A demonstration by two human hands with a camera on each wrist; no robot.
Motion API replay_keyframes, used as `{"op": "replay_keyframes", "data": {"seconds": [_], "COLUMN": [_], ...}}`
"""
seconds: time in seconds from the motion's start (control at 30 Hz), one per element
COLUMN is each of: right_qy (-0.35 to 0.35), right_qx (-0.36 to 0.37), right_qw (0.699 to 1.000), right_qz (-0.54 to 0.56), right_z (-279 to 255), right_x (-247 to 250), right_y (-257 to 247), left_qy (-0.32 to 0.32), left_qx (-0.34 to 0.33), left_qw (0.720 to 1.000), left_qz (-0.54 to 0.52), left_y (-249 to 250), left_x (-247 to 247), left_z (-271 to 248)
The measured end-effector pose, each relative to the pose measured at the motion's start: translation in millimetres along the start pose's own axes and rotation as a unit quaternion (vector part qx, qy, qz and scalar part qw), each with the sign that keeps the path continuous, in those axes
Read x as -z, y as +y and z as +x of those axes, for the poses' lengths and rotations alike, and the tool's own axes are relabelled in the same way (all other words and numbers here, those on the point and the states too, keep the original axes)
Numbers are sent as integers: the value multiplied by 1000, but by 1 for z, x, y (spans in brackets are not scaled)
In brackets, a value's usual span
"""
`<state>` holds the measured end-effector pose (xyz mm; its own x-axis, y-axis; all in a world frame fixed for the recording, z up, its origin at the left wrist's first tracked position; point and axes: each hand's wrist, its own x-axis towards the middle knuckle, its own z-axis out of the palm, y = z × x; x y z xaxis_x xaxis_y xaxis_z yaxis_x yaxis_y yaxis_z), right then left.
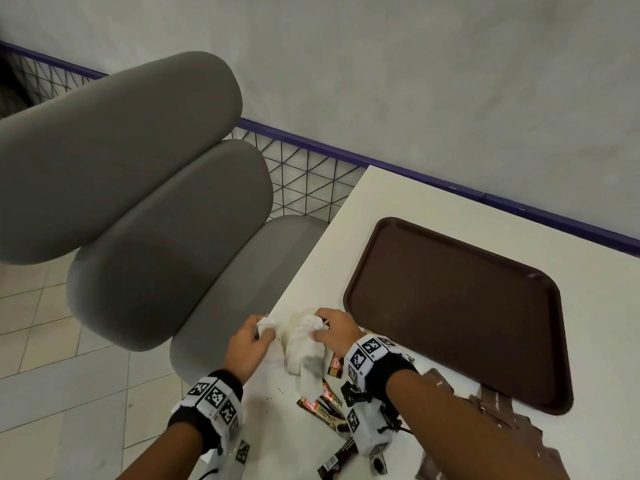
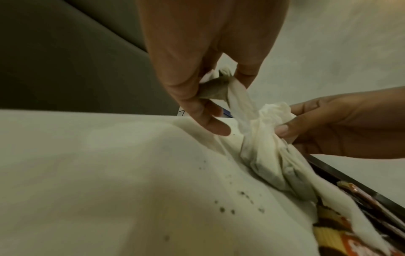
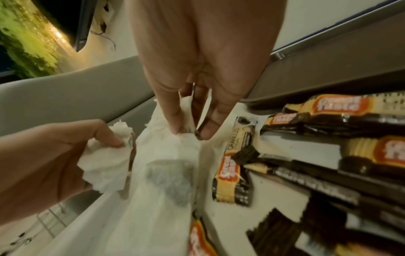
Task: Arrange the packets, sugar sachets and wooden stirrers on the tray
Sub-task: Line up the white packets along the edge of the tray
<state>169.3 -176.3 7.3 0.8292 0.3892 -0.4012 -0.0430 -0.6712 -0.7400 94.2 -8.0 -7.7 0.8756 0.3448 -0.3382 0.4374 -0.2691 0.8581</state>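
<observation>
An empty brown tray (image 1: pixel 457 313) lies on the white table (image 1: pixel 398 202). Left of it, near the table's edge, both hands work a white tissue. My left hand (image 1: pixel 263 330) pinches a crumpled wad (image 2: pixel 215 83) between thumb and fingers. My right hand (image 1: pixel 318 329) pinches the larger stained tissue bundle (image 3: pixel 171 164), and a thin dark sliver shows between its fingertips. Coffee granule packets (image 1: pixel 323 407) lie under my right wrist and beside the tissue (image 3: pixel 234 166). Brown sachets (image 1: pixel 491 407) lie at the tray's near corner. I cannot make out any stirrers.
A grey padded chair (image 1: pixel 156 220) stands left of the table, close to its edge. A purple-railed wire fence (image 1: pixel 311 168) and a grey wall run behind. Dark specks (image 2: pixel 241 194) dot the table near the tissue.
</observation>
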Motion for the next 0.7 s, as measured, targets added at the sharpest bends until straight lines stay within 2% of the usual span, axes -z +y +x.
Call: {"op": "replay_keyframes", "data": {"seconds": [0.13, 0.23, 0.37, 0.47, 0.6, 0.7], "right_qy": [-10, 9, 54, 49, -22, -6], "right_qx": [11, 24, 47, 61, 84, 78], "right_qw": [999, 998, 996, 994, 990, 989], "right_qz": [45, 57, 54, 80, 114, 126], "right_z": [-1, 0, 5, 8, 8, 8], "right_x": [11, 17, 29, 42, 56, 60], "right_y": [-2, -3, -10, -19, -29, -28], "left_qy": [-3, -8, -11, -10, -59, -148], "left_qx": [-26, -43, -32, -14, 1, 56], "left_qw": [999, 999, 996, 989, 978, 952], "left_qz": [-18, -26, -84, -145, -200, -262], "left_y": [4, 11, 21, 33, 58, 71], "left_x": [-1, 1, 3, -1, -19, -35], "left_z": [11, 17, 28, 37, 43, 42]}}
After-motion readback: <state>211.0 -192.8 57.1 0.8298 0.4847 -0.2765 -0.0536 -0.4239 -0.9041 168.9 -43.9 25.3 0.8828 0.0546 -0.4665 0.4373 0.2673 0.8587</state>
